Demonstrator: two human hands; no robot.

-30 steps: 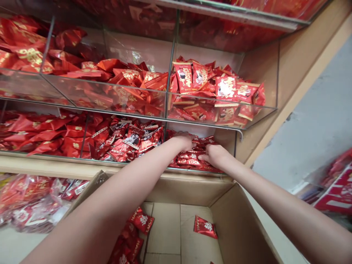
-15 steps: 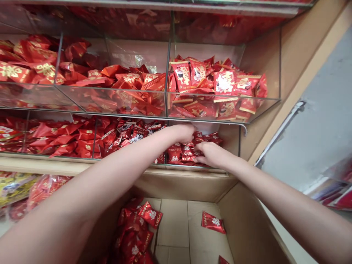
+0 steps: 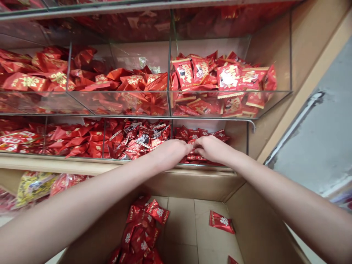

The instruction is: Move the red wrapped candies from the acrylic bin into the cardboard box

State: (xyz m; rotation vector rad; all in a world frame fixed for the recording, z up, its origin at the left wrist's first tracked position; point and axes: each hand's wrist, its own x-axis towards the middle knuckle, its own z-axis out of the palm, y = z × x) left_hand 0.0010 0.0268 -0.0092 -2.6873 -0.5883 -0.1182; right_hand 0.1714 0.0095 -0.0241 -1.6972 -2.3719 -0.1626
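**Desk:** Any print you can read on those wrappers?

**Me:** Not much from my screen. The small red packets under my hands carry white lettering, but it is too small and blurred for me to make out. More red packets lie in the cardboard box nearest me. There is a heap on its left and a single packet further right, each with a white emblem. The word beside the emblem I cannot read for sure.

**Desk:** And the other bins?

**Me:** The upper right bin holds larger packets with gold characters and cartoon figures. The packets in the lower middle bin show a black-and-white picture.

**Desk:** How do the hands sit?

**Me:** Both arms stretch far over the box into the rightmost glass compartment of the lower shelf. My left hand and right hand lie knuckles up, fingertips almost meeting, with the fingers curled down among the small red packets.

**Desk:** And the grip?

**Me:** Each grip is half closed and touching the packets. I cannot tell whether either has one pinched, because the fingers hide it.
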